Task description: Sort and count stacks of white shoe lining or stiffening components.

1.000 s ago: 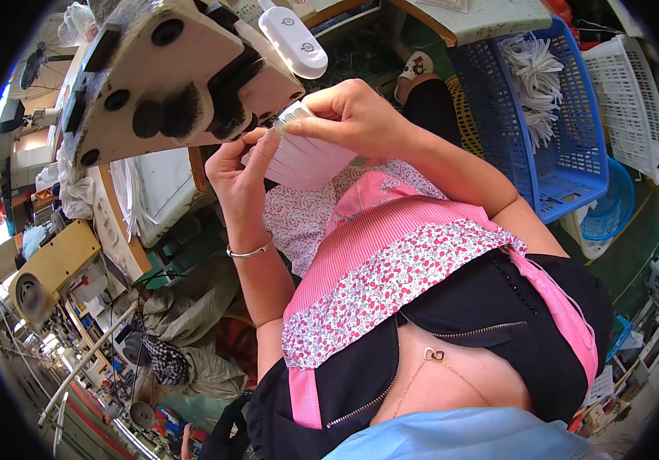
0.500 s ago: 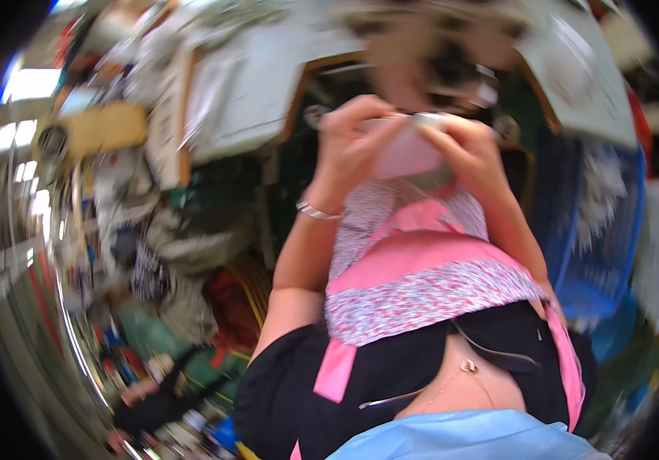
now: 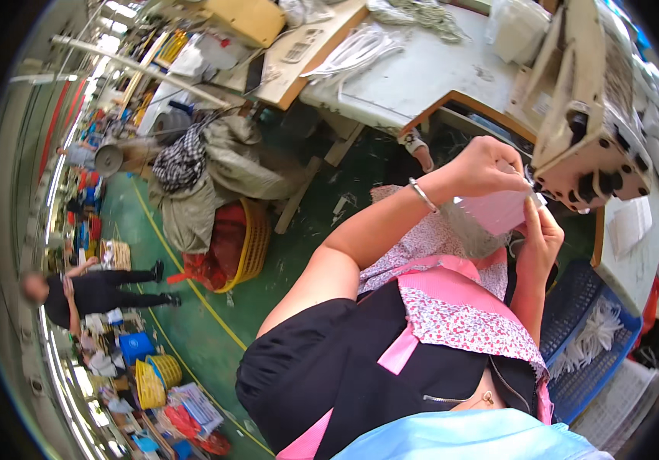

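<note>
A pale pink flat piece (image 3: 498,213), its material unclear, hangs between my hands, in front of the cream sewing machine (image 3: 598,165). My left hand (image 3: 490,165), with a silver bracelet (image 3: 423,195) on its wrist, is closed at the upper edge of that piece, close to the machine's front end. Lower and to the right, my right hand (image 3: 542,232) pinches the right edge between thumb and fingers. A greyish see-through part (image 3: 463,232) shows beside the pink one, above my flowered apron (image 3: 460,310). The fingertips of my left hand are partly hidden.
Coiled white cord (image 3: 360,52) lies on the worktable (image 3: 421,84). A blue crate (image 3: 575,337) with white strips stands at my right. On the green floor at left are a yellow basket (image 3: 251,245) and grey cloth (image 3: 237,161). Farther left, a person (image 3: 99,295) stands.
The view has swung, so the machine and my hands now appear farther right. Both hands still hold the pink piece, now beside the machine's front; my right hand has dropped below my left.
</note>
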`<state>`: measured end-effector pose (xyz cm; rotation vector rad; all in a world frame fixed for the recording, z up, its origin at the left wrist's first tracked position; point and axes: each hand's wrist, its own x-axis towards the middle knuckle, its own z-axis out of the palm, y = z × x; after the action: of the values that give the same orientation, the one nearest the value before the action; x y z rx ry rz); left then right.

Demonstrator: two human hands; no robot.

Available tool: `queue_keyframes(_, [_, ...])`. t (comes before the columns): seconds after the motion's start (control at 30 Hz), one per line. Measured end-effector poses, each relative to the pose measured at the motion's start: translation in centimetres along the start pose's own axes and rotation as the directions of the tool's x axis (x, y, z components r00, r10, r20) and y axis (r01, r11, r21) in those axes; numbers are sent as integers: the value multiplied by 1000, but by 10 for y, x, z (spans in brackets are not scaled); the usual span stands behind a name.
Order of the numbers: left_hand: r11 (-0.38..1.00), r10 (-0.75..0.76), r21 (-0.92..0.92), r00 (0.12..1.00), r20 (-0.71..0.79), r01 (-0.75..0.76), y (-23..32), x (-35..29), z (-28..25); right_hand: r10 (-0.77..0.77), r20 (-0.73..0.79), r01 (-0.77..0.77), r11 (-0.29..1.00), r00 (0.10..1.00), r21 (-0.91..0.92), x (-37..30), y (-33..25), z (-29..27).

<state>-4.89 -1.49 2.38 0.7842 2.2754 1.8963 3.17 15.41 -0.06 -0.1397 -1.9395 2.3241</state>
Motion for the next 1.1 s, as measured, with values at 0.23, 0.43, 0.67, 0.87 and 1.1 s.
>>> queue_keyframes(0.23, [995, -69, 80, 997, 37, 66, 2, -1, -12, -57, 78, 79, 948, 995, -309, 8, -6, -2])
queue_keyframes(0.43, [961, -259, -96, 966, 7, 259, 8, -6, -5, -19, 120, 23, 999, 993, -27, 8, -5, -7])
queue_keyframes(0.67, [953, -272, -139, 962, -15, 268, 7, -13, 0, -22, 124, 17, 999, 992, 47, 8, 6, -11])
queue_keyframes(0.87, [946, -299, -119, 954, 26, 300, 8, -20, -4, 10, 185, -16, 999, 983, 33, 12, -3, -18])
queue_keyframes(1.1, [963, -233, -152, 971, -50, 223, 10, -22, 14, 11, 229, 16, 993, 973, -116, 22, -6, -28])
